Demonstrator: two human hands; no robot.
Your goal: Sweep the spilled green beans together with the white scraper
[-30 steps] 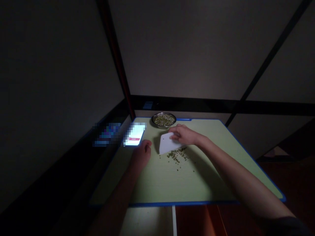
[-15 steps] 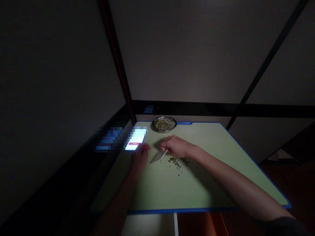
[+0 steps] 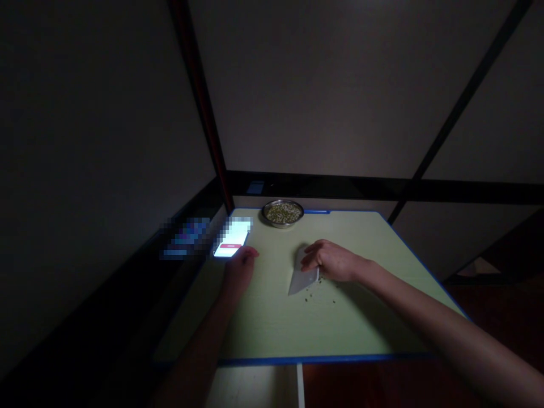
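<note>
the right hand [image 3: 338, 263] pinches a tilted white scraper [image 3: 300, 280] between its fingers, near the middle of the counter [image 3: 267, 331]. a few loose beans [image 3: 334, 302] lie at 4 to 6 o'clock from it; the metal bowl [image 3: 283, 225] of beans sits at 11. the left hand [image 3: 238, 275], fingers loosely curled, is at 9, by the phone [image 3: 232, 236]; i can't tell if it grips anything. a raised scraper edge could let beans slip under, a quick flick could scatter them, and a careless left wrist could nudge the phone.

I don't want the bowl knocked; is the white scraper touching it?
Apart. The head view shows green tabletop between the white scraper, in the right hand, and the bowl.
</note>
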